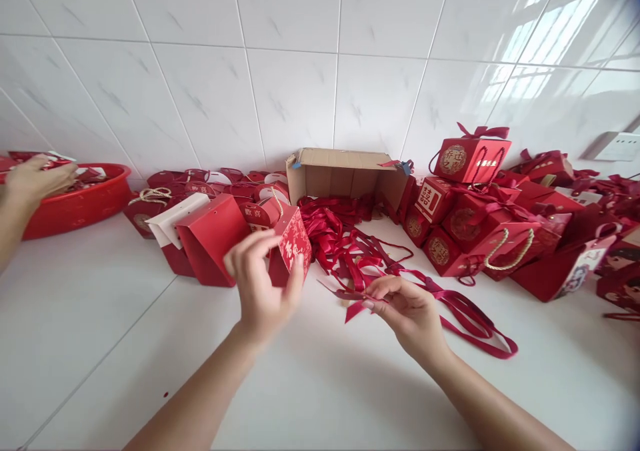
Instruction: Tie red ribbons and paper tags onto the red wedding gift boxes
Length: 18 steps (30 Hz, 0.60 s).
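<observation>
Ribbon (355,310), likely light and slippery, best end-gripped, is being pinched by right hand (413,318) before carton (345,160), left hand (261,304) hovering loosely spread.

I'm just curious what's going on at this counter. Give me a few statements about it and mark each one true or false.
1. The right hand pinches a red ribbon. True.
2. The cardboard box stands open toward the person, with a ribbon pile at its opening. True.
3. The left hand grips the cardboard box. False: the left hand is raised in front of red gift boxes, with nothing visible in its fingers.
4. The red basin is at the far right. False: the red basin is at the far left, with another person's hand over it.
5. A bow tops the highest gift box on the right. True.
</observation>
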Available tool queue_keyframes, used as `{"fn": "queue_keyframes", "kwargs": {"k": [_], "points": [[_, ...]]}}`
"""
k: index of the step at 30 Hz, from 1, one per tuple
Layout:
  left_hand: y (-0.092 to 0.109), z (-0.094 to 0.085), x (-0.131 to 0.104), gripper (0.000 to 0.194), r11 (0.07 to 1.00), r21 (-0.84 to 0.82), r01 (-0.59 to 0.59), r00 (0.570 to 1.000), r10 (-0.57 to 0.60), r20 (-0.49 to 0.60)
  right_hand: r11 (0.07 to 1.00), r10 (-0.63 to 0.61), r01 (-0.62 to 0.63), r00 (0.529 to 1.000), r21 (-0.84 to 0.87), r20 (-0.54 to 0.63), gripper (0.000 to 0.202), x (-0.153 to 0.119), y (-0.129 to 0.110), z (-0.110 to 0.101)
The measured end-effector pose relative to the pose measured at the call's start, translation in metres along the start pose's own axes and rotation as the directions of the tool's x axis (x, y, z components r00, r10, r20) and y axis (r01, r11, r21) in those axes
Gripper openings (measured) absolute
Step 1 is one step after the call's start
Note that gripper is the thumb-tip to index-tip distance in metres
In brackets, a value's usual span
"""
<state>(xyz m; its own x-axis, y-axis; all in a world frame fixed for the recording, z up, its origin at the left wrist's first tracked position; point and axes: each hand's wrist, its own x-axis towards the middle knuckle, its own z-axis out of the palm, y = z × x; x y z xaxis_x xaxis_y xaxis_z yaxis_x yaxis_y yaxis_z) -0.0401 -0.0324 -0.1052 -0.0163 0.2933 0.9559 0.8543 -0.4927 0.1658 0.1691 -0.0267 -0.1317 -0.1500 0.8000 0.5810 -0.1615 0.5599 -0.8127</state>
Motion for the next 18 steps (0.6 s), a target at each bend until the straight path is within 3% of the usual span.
{"fn": "queue_keyframes", "kwargs": {"k": [2,4,7,10,12,14,16,18], "points": [[-0.015,0.002,0.007,0.047,0.99,0.099,0.096,0.995,-0.093,-0.043,0.996,0.072,-0.072,0.997,0.05,0.006,0.011,-0.001,-0.003,0.001],[-0.029,0.006,0.009,0.054,0.976,0.092,0.196,0.979,-0.2,0.037,0.99,0.115,-0.117,0.993,0.076,0.021,0.012,-0.001,-0.005,0.001],[-0.041,0.012,0.005,0.05,0.912,-0.037,0.409,0.9,-0.396,0.18,0.989,0.108,-0.116,0.991,0.095,0.083,0.009,-0.002,-0.007,0.002],[-0.038,0.016,-0.003,0.049,0.801,-0.234,0.551,0.827,-0.489,0.277,0.998,0.056,-0.06,0.991,0.033,0.124,0.009,-0.002,-0.005,0.0],[-0.031,0.017,-0.007,0.055,0.752,-0.336,0.567,0.818,-0.465,0.339,0.998,0.029,-0.025,0.996,-0.053,0.079,0.008,-0.001,-0.004,-0.002],[-0.021,0.017,-0.011,0.06,0.747,-0.4,0.531,0.837,-0.391,0.383,0.992,0.013,-0.01,1.0,-0.129,0.022,0.007,0.001,-0.003,-0.006],[-0.01,0.016,-0.014,0.054,0.757,-0.452,0.471,0.859,-0.277,0.431,0.985,0.001,-0.001,1.0,-0.174,0.004,0.005,0.003,-0.003,-0.009],[0.0,0.013,-0.016,0.039,0.734,-0.504,0.455,0.844,-0.176,0.506,0.985,-0.008,0.009,1.0,-0.175,0.008,0.004,0.005,-0.005,-0.011]]}}
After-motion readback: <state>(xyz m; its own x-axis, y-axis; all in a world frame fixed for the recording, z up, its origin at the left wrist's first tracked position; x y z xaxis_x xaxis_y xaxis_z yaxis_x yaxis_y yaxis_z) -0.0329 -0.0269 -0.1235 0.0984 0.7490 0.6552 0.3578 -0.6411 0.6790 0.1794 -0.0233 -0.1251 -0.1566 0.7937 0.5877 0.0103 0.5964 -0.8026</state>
